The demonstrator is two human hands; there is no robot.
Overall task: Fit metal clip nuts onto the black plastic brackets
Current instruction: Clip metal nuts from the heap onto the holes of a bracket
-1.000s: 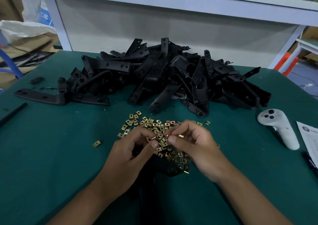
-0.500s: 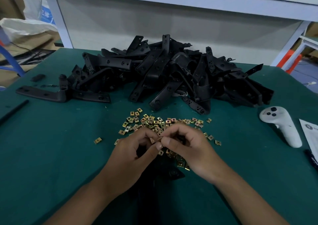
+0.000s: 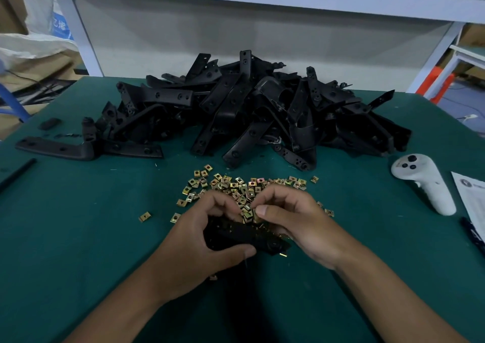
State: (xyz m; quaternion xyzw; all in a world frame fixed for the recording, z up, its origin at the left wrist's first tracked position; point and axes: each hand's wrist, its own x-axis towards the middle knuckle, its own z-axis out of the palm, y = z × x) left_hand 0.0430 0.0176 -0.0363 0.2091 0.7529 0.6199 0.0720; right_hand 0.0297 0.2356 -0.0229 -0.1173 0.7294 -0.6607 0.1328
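Since before, left hand (image 3: 199, 240) has dropped and wrapped the bracket (image 3: 236, 237), steadying it at lower centre – right hand (image 3: 296, 222) pinches a clip nut (image 3: 250, 215) against its edge.

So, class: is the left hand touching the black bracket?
Touching. The head view shows the left hand wrapped round the black bracket, thumb pressed along its near edge, fingers curled over the far side.

One head-worn camera looks forward and down, close over the green table (image 3: 78, 237).
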